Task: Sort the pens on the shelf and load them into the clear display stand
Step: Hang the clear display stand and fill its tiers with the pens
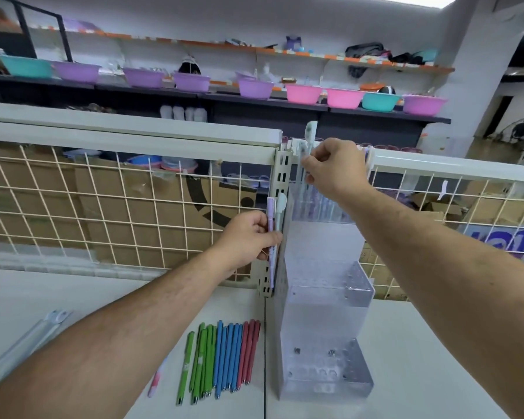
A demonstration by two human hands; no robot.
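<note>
A clear stepped display stand [327, 300] stands upright on the white shelf, right of centre. My right hand [335, 164] pinches a pale pen [310, 137] above the stand's top tier, where several pens stand in the holes. My left hand [248, 237] grips a few pastel pens [274, 213], lilac and pale blue, held upright just left of the stand. On the shelf, left of the stand's foot, lie sorted rows of green pens [201, 361], blue pens [227, 355] and red pens [250, 349]. A pink pen [156, 381] lies partly hidden under my left forearm.
A white wire grid [103, 207] backs the shelf, with a slotted metal upright [282, 176] beside the stand. Pale packaged pens [43, 328] lie at the far left of the shelf. Coloured plastic basins [254, 87] line shelves in the background.
</note>
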